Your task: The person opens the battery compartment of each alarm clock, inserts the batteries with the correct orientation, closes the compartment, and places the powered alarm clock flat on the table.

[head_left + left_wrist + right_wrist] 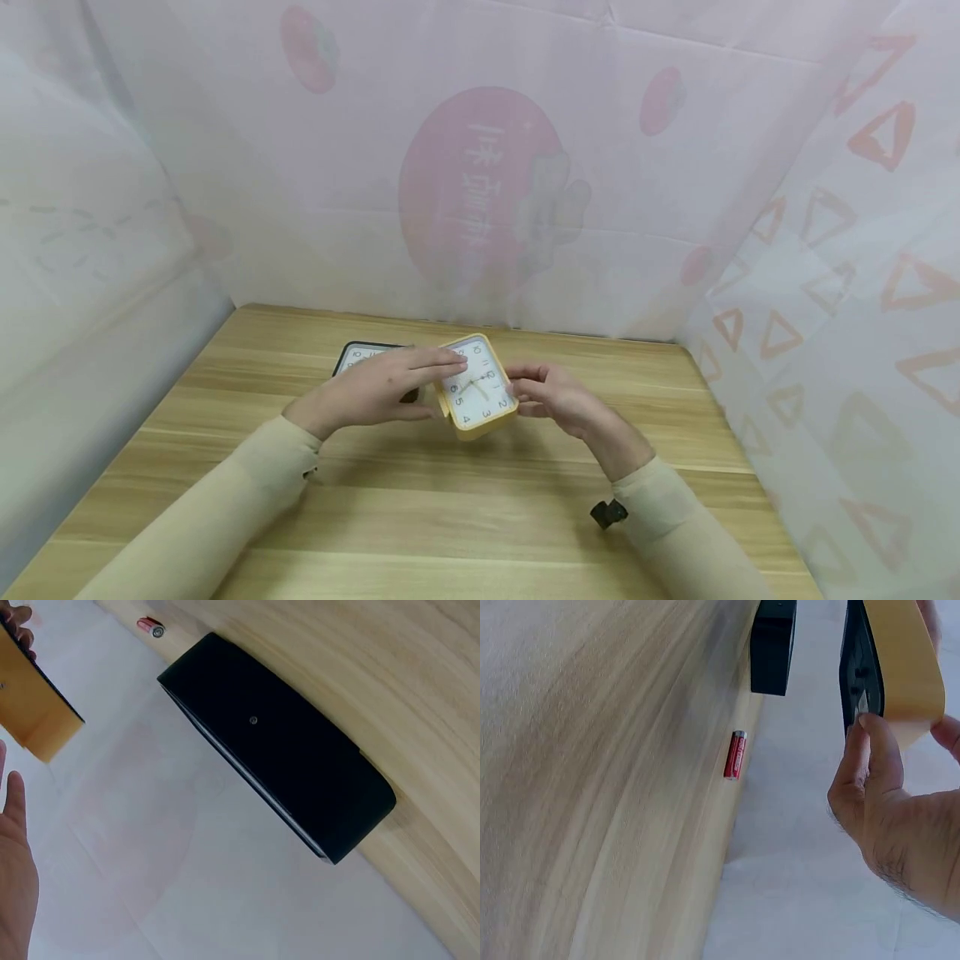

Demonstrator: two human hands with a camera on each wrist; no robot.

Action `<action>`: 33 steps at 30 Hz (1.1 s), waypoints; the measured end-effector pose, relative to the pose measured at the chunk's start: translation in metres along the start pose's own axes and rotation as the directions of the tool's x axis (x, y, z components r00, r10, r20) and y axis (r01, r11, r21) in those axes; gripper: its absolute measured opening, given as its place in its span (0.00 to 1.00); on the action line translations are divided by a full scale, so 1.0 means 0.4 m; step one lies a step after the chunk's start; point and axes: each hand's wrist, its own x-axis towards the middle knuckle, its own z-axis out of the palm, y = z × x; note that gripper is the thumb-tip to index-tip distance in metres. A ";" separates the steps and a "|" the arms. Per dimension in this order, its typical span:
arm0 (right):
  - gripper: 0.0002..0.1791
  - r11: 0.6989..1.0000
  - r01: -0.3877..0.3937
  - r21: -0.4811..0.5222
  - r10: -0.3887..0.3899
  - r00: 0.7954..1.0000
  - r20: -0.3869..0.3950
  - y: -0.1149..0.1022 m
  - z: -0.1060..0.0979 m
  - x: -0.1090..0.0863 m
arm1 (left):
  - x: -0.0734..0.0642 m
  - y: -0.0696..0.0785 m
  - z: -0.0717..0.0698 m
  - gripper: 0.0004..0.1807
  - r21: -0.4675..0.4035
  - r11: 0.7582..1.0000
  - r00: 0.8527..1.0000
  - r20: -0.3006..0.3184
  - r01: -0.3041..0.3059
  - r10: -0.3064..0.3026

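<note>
A yellow square clock is held tilted above the table, its white numbered face towards the head camera. My right hand grips it by the edge, and in the right wrist view the fingers of that hand press on its black back. My left hand extends straight fingers over the left part of the face; whether they touch it, I cannot tell. Behind the left hand stands a black clock, partly covered in the head view. The left wrist view shows this black clock whole, from its side.
A red battery lies on the wooden table, near its far edge by the black clock. Pale printed curtains enclose the table at the back and both sides.
</note>
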 end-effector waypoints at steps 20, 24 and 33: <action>0.33 0.973 0.036 -0.228 0.016 0.975 0.222 -0.001 0.000 -0.012 | 0.016 0.014 0.020 0.67 -0.176 0.975 0.952 0.296 0.133 -0.077; 0.32 0.969 0.073 -0.238 -0.012 0.969 0.248 0.000 -0.001 -0.014 | 0.016 0.022 0.023 0.67 -0.179 0.972 0.946 0.309 0.155 -0.094; 0.26 0.906 0.182 -0.381 -0.120 0.976 0.181 0.008 0.020 -0.013 | 0.018 0.032 0.043 0.68 -0.106 0.983 0.964 0.233 0.153 -0.125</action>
